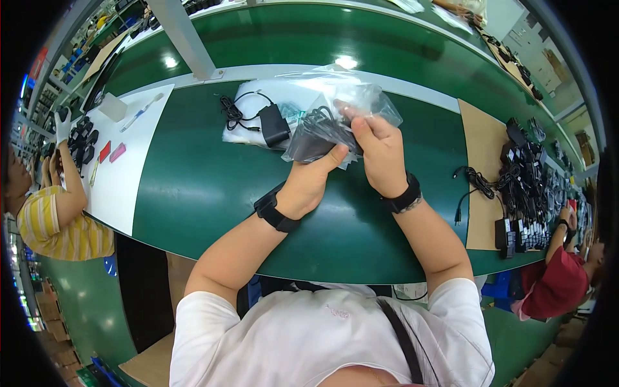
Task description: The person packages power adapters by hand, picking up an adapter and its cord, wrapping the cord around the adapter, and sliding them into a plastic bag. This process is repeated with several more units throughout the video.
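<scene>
Both my hands are closed on a clear plastic bag, above the far part of the green table. Inside it is a black power adapter with its coiled cable. My left hand grips the bag's lower end around the adapter, thumb on top. At the upper end, my right hand pinches the plastic film; some of its fingers show through or lie behind the film. Just left of the bag, a second black adapter with a bundled cord rests on a stack of clear bags.
At the right, a brown cardboard sheet bears many black adapters and a loose cable. A white sheet at the left carries a pen and small red and pink pieces. People sit at both sides. A metal post rises behind the table.
</scene>
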Available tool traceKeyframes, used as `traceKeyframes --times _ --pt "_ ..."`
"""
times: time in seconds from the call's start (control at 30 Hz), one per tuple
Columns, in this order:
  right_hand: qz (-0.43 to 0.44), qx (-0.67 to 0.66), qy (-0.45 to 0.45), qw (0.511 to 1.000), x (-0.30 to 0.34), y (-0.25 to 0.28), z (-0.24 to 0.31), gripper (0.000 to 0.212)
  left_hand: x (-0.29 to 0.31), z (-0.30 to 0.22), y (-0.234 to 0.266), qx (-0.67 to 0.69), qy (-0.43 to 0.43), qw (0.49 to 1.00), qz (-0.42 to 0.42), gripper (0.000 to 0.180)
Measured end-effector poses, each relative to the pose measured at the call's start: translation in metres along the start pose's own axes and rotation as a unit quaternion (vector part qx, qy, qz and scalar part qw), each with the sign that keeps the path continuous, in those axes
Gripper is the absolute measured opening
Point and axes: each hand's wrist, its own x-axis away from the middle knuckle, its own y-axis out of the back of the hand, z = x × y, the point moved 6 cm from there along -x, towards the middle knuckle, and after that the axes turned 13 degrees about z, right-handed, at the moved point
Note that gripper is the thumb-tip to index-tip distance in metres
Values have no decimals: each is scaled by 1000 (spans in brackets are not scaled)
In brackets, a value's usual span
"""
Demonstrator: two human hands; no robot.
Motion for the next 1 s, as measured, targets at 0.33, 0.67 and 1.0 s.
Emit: traceKeyframes --times 0.33,0.67,1.0 --pt "-99 93 88 987 5 29 30 13 -10 -43 1 -128 -26 991 -2 63" --pt "-63 45 36 996 7 3 7 17 -8 -43 -1 -476 -89 875 -28 21" --pt "36 -151 -90 984 2 -3 -16 35 9 -58 -5 -413 -156 890 -112 17"
